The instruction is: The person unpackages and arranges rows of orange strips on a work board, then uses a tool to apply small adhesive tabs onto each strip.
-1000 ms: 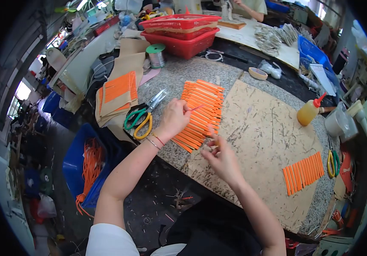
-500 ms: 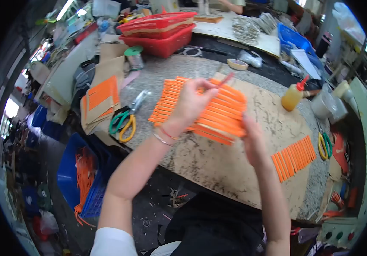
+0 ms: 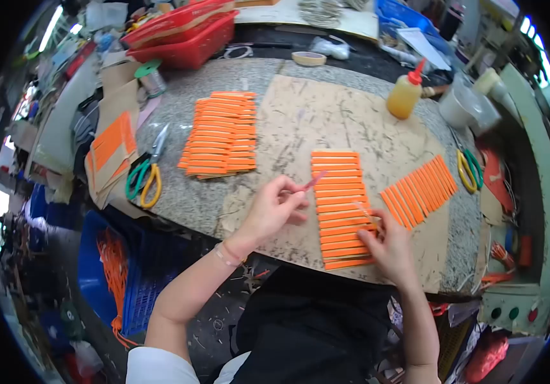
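Observation:
A panel of orange strips (image 3: 339, 217) lies on the brown board in front of me. My left hand (image 3: 281, 208), left of the panel, pinches a thin pinkish-red strip (image 3: 314, 182) whose tip reaches over the panel's edge. My right hand (image 3: 385, 242) is at the panel's lower right edge, thumb and fingers closed around something small that I cannot make out. A stack of similar orange panels (image 3: 220, 136) rests on the grey tabletop at the left. Another orange striped panel (image 3: 419, 192) lies slanted at the right.
Scissors (image 3: 151, 168) lie at the left and more scissors (image 3: 469, 168) at the right. A glue bottle (image 3: 405, 93), tape roll (image 3: 309, 58), wire spool (image 3: 151, 78) and red baskets (image 3: 191, 43) stand at the back. A blue basket (image 3: 99, 269) sits lower left.
A panel was lifted from the stack, carried right and laid on the board. Both hands moved right with it; my left hand kept the reddish strip. The view shifted right.

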Demonstrator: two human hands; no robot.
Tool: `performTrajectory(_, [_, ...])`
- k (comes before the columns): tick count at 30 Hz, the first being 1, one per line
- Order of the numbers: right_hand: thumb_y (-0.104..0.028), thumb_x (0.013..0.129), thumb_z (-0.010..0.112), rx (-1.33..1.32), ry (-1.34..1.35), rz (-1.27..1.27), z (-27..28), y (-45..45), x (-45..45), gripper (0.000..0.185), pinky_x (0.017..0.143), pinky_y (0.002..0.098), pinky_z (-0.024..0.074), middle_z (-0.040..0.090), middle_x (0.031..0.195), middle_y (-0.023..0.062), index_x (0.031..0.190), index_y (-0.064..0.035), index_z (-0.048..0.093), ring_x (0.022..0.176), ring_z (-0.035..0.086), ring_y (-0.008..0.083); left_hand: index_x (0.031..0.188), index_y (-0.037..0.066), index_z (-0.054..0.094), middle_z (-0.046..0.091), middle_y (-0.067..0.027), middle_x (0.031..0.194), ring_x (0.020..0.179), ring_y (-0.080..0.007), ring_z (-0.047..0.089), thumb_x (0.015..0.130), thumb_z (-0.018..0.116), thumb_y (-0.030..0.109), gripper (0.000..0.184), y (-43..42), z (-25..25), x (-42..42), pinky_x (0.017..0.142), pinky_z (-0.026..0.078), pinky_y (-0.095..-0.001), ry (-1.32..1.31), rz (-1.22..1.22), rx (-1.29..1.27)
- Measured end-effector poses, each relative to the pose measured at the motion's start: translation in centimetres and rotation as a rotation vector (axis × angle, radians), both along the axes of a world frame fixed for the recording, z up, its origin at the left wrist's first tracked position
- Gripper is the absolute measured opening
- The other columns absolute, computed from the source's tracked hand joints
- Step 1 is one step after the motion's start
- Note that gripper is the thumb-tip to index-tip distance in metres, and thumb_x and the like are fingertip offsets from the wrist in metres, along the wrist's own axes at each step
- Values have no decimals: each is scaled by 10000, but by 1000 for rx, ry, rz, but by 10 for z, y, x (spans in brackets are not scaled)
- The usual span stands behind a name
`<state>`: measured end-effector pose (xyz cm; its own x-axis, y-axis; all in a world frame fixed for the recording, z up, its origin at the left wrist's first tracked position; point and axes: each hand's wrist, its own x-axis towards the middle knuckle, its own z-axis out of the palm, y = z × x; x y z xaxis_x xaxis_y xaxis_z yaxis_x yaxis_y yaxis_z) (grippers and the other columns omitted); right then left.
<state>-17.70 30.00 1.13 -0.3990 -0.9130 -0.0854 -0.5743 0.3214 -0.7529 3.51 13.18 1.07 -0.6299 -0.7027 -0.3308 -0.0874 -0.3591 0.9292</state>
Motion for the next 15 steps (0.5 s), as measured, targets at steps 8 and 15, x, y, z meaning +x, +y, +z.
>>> performTrajectory(8, [-189, 738, 831, -158, 274, 139, 23, -19, 23, 567, 852, 416, 495, 526, 1093, 147, 1217, -13, 585, 1017, 575, 334, 1070, 3, 501, 554, -203, 1290, 1172, -299, 602, 1021, 509, 101, 110, 32, -12, -5, 1005, 510, -421, 356, 200, 84])
performTrajectory(15, [-163, 716, 836, -61, 248, 237, 33, -36, 31, 571, 892, 394, 488, 561, 1098, 149, 1222, -40, 603, 1043, 582, 328, 1062, 23, 526, 610, -163, 1192, 1132, -257, 624, 1007, 540, 118, 110, 17, -33, -15, 938, 534, -394, 439, 250, 199])
